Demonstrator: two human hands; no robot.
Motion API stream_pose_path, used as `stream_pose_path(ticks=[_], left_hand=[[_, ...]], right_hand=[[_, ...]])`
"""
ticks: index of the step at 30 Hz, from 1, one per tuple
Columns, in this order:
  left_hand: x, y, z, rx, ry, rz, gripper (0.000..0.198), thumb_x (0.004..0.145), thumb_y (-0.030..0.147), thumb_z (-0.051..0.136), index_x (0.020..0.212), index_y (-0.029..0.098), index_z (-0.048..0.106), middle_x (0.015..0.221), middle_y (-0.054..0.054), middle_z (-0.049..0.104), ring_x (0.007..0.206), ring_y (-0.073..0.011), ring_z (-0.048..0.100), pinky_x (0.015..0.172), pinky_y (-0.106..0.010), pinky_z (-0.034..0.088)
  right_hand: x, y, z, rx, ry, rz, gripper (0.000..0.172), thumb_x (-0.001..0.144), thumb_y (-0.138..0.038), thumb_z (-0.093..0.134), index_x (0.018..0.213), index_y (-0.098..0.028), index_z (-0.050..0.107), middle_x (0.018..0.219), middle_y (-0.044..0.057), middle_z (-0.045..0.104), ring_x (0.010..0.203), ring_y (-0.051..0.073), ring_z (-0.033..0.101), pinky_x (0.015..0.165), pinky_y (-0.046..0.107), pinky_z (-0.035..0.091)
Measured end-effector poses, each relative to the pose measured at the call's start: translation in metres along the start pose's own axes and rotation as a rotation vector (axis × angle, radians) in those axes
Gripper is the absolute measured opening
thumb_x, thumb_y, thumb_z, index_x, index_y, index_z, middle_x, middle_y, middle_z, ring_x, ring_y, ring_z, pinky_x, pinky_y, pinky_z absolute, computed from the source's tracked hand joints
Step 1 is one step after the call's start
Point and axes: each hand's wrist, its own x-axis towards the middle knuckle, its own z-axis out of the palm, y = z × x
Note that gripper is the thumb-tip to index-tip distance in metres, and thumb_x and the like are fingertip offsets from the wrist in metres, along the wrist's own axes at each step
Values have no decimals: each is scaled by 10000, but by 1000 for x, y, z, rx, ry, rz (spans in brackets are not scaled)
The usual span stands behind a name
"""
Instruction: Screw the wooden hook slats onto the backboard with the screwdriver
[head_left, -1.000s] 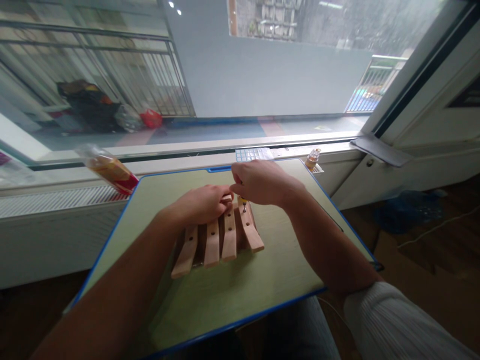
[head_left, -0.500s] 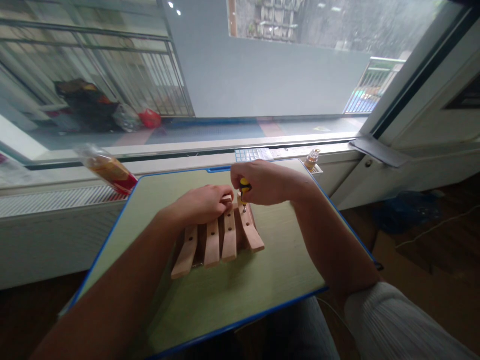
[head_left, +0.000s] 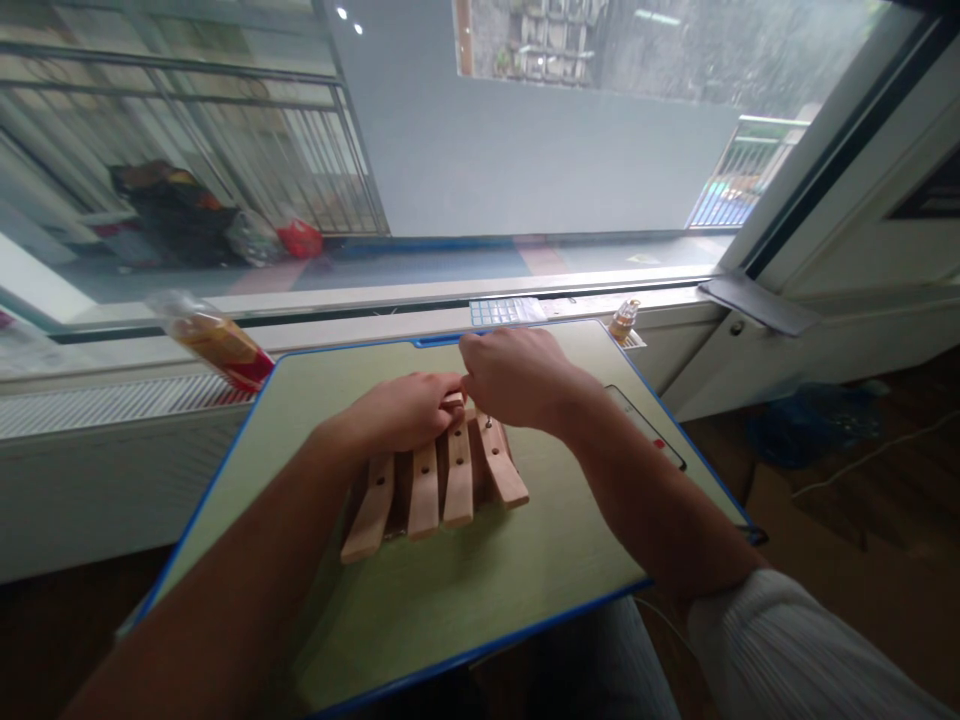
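Observation:
A wooden piece with several pale angled slats (head_left: 459,490) lies on the small table, dark holes showing in the slats. My left hand (head_left: 405,408) is closed around its far side, fingers curled over a slat end. Above the rightmost slat (head_left: 507,474), my right hand (head_left: 514,375) is closed in a fist around a screwdriver. Its yellow and black handle is now hidden by the hand. The screwdriver's metal tip (head_left: 489,421) shows just below the fist, at the upper part of that slat.
The table (head_left: 555,540) has a blue rim. Beside my right forearm lies a thin dark-edged rectangle (head_left: 652,440), perhaps a phone. A drink bottle (head_left: 225,345) leans at the left, and a small bottle (head_left: 624,318) stands on the windowsill beyond the right corner.
My right hand has rolled over, hiding the screwdriver handle that was visible before. Its forearm shifted lower, uncovering the dark-edged rectangle. My left hand and the wooden piece stay nearly in place.

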Motion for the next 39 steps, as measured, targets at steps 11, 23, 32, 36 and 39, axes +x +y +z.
stream_pose_path(ticks=[11, 23, 32, 36, 39], left_hand=[[0, -4, 1, -29, -5, 3, 197, 912, 363, 618, 970, 276, 785, 1137, -116, 832, 1037, -330, 771, 872, -404, 573], [-1, -2, -1, -12, -17, 1, 225, 912, 334, 593, 1029, 280, 777, 1061, -93, 834, 954, -305, 761, 758, -364, 531], [-1, 1, -2, -14, 0, 9, 221, 953, 355, 584, 1087, 305, 753, 1166, -83, 832, 1067, -313, 758, 825, -376, 531], [-1, 1, -2, -39, -12, -24, 196, 923, 341, 625, 1058, 294, 759, 1152, -83, 834, 1049, -304, 765, 842, -361, 548], [0, 0, -1, -38, -16, -15, 205, 935, 344, 603, 1046, 285, 765, 1149, -92, 832, 1032, -298, 766, 858, -362, 554]], right_hand=[[-13, -10, -11, 136, -145, -171, 341, 856, -66, 585, 1179, -85, 693, 1159, 210, 752, 971, 265, 688, 742, 342, 459], [-15, -12, -17, 112, -50, -82, 289, 866, -115, 622, 1124, -104, 751, 974, 184, 794, 819, 256, 709, 630, 343, 356], [1, 1, -1, 38, -14, 9, 268, 932, -217, 581, 1145, -153, 729, 997, 181, 796, 833, 276, 712, 646, 348, 361], [-8, 2, -8, 111, -82, -21, 380, 891, -228, 629, 1259, -133, 638, 1095, 186, 784, 905, 284, 704, 672, 346, 382], [-10, 6, -12, 196, -129, -157, 393, 859, -156, 625, 1247, -96, 605, 1183, 204, 753, 988, 272, 675, 740, 338, 426]])
